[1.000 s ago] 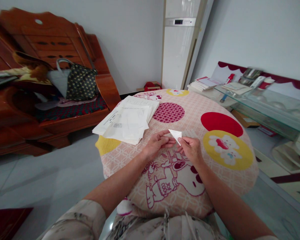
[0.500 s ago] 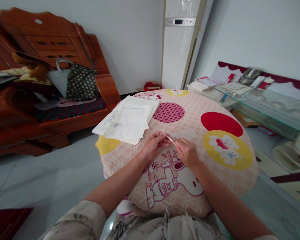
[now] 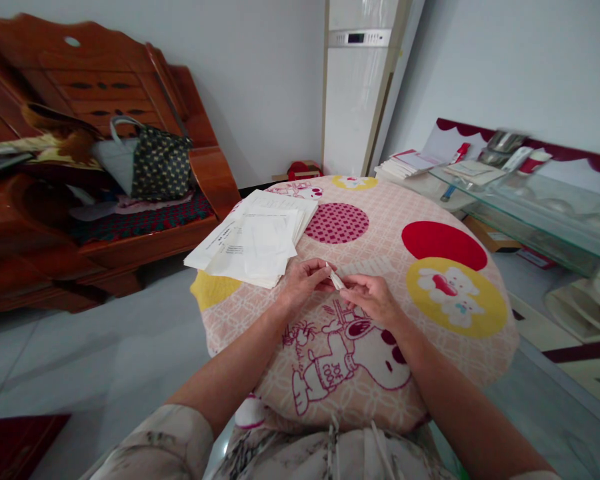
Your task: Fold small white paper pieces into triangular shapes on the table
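Note:
A small piece of folded white paper is held between my two hands above the table. My left hand pinches its upper end between thumb and fingers. On the lower end, the fingertips of my right hand are closed. Just behind my right hand, a pale strip-like patch lies on the tablecloth, too faint to name for certain. To the left of my hands sits a stack of printed papers, a loose sheet on top.
The round table has a patterned cloth with cartoon figures. A wooden sofa with a handbag stands to the left. On the right is a glass shelf holding metal bowls and papers. A tall white air conditioner stands behind.
The folded paper has turned and now shows a broader side. My right hand has loosened from a tight pinch and shifted slightly, its fingers more extended. My left hand stays nearly in place.

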A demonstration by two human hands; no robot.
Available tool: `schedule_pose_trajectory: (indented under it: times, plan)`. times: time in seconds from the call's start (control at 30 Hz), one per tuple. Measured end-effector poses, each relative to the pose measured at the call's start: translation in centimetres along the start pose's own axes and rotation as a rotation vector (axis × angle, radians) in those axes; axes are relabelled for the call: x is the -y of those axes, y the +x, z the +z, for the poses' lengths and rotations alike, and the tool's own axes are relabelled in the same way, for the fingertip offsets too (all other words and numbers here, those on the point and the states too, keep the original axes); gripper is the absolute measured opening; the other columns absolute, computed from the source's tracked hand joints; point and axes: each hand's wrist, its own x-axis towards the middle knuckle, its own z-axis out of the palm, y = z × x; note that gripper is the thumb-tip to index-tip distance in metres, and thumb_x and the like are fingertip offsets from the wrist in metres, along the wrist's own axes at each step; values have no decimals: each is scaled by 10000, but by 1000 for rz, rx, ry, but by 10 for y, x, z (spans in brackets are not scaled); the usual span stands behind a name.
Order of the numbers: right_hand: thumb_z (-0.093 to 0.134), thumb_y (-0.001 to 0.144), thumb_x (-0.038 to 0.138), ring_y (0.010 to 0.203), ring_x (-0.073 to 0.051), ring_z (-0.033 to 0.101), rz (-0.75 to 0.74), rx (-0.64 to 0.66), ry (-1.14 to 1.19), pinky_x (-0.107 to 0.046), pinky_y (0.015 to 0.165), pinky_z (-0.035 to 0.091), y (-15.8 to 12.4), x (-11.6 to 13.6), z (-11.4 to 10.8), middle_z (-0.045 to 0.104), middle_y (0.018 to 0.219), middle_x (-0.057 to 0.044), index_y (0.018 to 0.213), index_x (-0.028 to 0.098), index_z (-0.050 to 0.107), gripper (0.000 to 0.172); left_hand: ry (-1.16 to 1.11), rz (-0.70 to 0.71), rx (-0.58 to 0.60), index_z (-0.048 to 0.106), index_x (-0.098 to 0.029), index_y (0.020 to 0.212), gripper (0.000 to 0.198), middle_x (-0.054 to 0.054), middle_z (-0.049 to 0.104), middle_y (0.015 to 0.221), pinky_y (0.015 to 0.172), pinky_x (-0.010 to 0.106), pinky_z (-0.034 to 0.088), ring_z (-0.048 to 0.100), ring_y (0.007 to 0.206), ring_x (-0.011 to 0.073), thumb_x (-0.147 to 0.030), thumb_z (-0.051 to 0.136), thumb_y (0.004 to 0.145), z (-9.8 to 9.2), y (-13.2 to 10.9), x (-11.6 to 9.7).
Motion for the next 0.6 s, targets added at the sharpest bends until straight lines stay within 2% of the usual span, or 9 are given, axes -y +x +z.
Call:
schedule_pose_trajectory:
  times: [0.13,0.3,0.47,0.6]
  plan:
    - [700,837,418,607,-184,652,-24,-33,-59,-310,577,540,1,-1,2,718,721,-37,1118,169,746,379,45,24,-23,722,-124,883,283,42,724,776,654,239,553,666,661,133,-387,759,783,2,0,0]
    - [680,813,264,675,-205,637,-235,-256,-409,-341,665,525,2,1,5,714,782,-71,944,193,768,173,216,87,-2,747,-140,993,257,-5,668,676,571,207,488,606,586,107,-306,741,797,5,-1,9]
    - [630,854,235,714,-215,645,-325,-344,-576,-335,685,515,3,-4,5,710,824,-103,920,180,758,154,237,45,80,653,-128,1250,533,33,729,830,615,250,542,667,647,141,-253,775,747,6,0,23]
    - [607,881,221,738,-206,652,-378,-357,-611,-318,686,524,2,-5,6,712,859,-100,967,186,763,181,273,65,34,614,-112,1290,567,16,706,786,614,248,539,667,633,137,-182,731,740,5,2,27]
